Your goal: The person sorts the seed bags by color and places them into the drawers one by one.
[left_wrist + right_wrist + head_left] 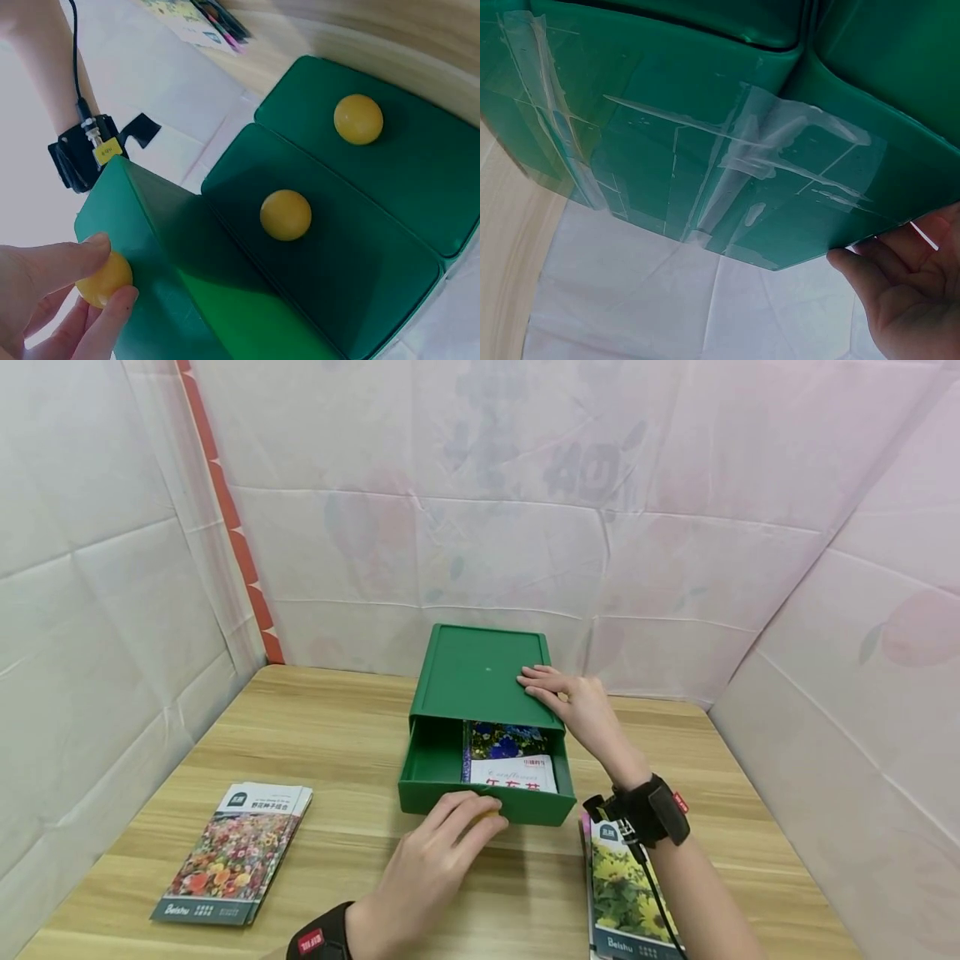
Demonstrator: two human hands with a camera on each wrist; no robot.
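Observation:
A green drawer box (480, 672) stands at the middle of the wooden table (337, 752). Its top drawer (450, 797) is pulled out towards me, and flower seed packets (510, 760) lie inside. My left hand (480, 822) pinches the drawer's yellow knob (105, 279) between thumb and fingers. Two more yellow knobs (285, 214) (358, 118) sit on the lower drawer fronts. My right hand (536, 685) lies flat on the box's top right corner, fingers straight. In the right wrist view the right fingers (900, 285) touch the box's taped green edge (705, 172).
A stack of seed packets (236, 852) lies at the table's front left. Another stack (626, 893) lies at the front right, under my right forearm. White fabric walls close in the table on three sides.

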